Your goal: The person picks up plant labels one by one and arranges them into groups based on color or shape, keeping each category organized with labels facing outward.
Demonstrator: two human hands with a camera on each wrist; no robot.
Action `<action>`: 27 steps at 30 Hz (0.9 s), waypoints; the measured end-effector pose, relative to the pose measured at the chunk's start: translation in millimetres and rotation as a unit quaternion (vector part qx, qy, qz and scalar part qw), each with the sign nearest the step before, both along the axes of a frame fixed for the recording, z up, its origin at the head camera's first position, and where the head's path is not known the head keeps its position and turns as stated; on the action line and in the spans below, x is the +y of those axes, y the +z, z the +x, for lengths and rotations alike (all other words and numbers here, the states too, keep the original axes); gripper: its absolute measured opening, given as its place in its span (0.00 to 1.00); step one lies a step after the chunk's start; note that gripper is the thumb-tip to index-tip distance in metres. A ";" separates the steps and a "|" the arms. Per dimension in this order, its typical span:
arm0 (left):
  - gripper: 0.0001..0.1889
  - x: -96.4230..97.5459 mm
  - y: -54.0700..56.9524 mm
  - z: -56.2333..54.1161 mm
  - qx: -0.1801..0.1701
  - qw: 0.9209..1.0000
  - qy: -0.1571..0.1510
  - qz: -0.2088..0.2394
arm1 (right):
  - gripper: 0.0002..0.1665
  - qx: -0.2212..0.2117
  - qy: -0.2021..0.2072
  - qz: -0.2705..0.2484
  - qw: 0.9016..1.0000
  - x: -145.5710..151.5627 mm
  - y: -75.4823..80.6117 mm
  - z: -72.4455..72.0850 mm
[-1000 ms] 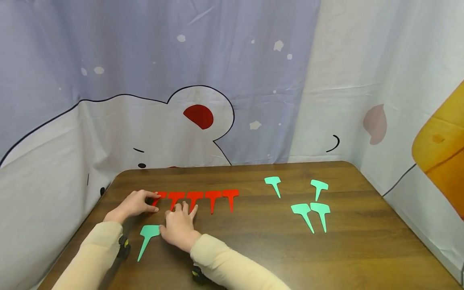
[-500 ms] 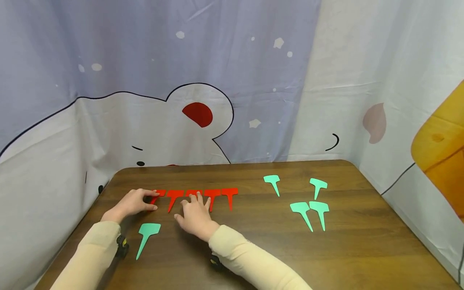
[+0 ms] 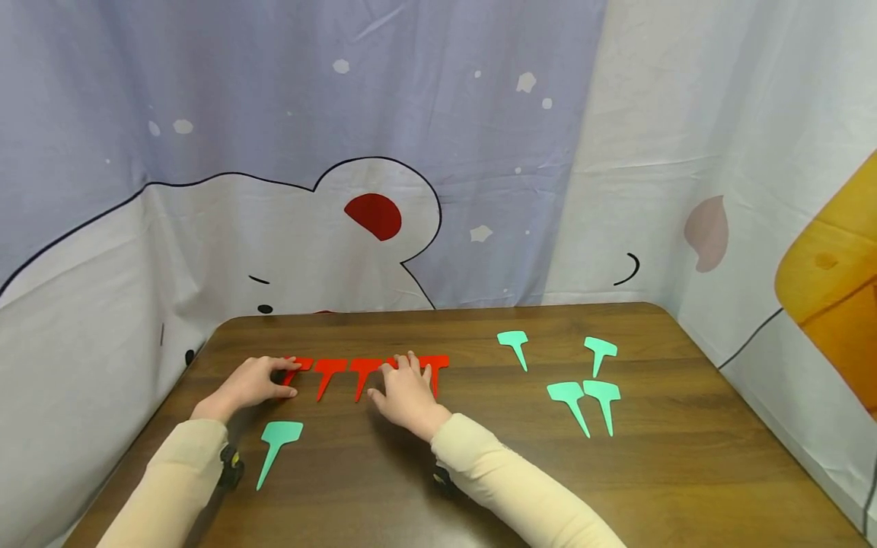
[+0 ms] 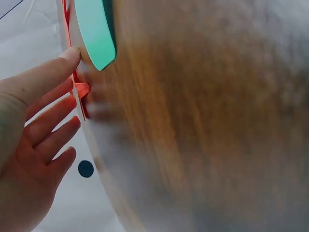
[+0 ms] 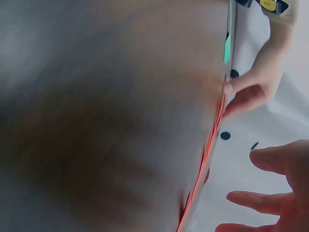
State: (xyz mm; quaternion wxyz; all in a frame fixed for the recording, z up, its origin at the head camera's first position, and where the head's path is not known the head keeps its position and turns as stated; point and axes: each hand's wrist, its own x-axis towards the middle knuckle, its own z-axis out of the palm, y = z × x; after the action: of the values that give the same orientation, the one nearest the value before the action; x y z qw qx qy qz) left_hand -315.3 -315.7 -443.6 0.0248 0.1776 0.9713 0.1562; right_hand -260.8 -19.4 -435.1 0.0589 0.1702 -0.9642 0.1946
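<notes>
A row of several red T-shaped plant labels (image 3: pixel 330 367) lies on the table. My left hand (image 3: pixel 250 383) rests at the leftmost red label (image 3: pixel 300 364), its forefinger by the label's head and its thumb lower down, apart from each other. In the left wrist view the fingers of the left hand (image 4: pixel 46 116) are extended. My right hand (image 3: pixel 407 396) is over the right part of the row, fingers spread and partly hiding two labels, including the rightmost red label (image 3: pixel 438 361). The right wrist view has the right hand (image 5: pixel 275 193) with fingers apart and nothing between them.
One green plant label (image 3: pixel 279 435) lies in front of the left hand. Several more green labels (image 3: pixel 566 393) lie on the right side of the wooden table (image 3: pixel 617 495). A patterned curtain (image 3: pixel 493 152) hangs behind the table.
My right hand has moved rightward along the red row, from its left-middle part to its right end. The left hand stays at the leftmost red label.
</notes>
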 end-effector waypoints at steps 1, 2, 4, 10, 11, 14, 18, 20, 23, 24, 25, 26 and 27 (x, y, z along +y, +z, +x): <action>0.30 0.2 0.1 0.1 0.001 1.000 -0.001 0.000 | 0.26 0.000 -0.003 -0.001 1.000 3.5 0.6 -1.0; 0.30 0.2 -0.4 0.1 0.003 1.000 -0.001 0.000 | 0.26 0.002 -0.005 -0.004 1.000 7.3 1.4 -1.7; 0.30 0.3 -1.2 0.6 0.007 1.000 -0.002 0.003 | 0.25 0.005 -0.012 -0.010 1.000 14.5 2.1 -3.3; 0.27 -1.3 -3.2 7.7 0.032 0.999 -0.007 0.017 | 0.25 0.008 -0.017 -0.027 0.999 35.0 2.2 -9.4; 0.27 -1.5 -3.2 9.1 0.037 0.999 -0.007 0.019 | 0.25 0.007 -0.016 -0.028 0.999 38.0 2.0 -10.6; 0.27 -1.7 -2.6 13.9 0.046 0.999 -0.003 0.024 | 0.25 0.006 -0.019 -0.031 0.999 46.4 1.9 -13.3; 0.28 -0.8 -0.8 21.4 0.057 0.998 -0.008 0.025 | 0.24 0.019 -0.029 -0.036 0.999 56.1 2.6 -15.3; 0.28 -1.1 -0.4 25.0 0.063 0.998 -0.012 0.025 | 0.24 0.027 -0.034 -0.039 0.998 60.8 3.0 -15.8; 0.27 -3.6 -1.2 29.8 0.068 0.997 -0.008 0.027 | 0.24 0.032 -0.040 -0.039 0.998 68.1 2.3 -17.7; 0.27 -4.6 -1.4 31.3 0.069 0.997 -0.009 0.027 | 0.25 0.032 -0.042 -0.038 0.998 70.6 1.8 -18.3; 0.27 -5.7 -1.5 33.0 0.070 0.997 -0.009 0.027 | 0.25 0.033 -0.044 -0.040 0.998 72.9 1.3 -19.2; 0.27 -6.8 -1.7 34.6 0.071 0.997 -0.010 0.025 | 0.25 0.033 -0.045 -0.039 0.998 75.4 0.4 -20.2; 0.27 -8.0 -2.0 36.3 0.071 0.997 -0.008 0.025 | 0.25 0.031 -0.046 -0.040 0.998 77.8 -0.2 -21.0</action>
State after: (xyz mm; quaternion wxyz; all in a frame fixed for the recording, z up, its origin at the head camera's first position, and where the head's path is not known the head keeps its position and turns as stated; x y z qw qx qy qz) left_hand -279.0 -323.7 -445.6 -0.0469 0.1970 0.9649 0.1671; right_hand -281.8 58.5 -435.3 0.1040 0.1289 -0.9603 0.2245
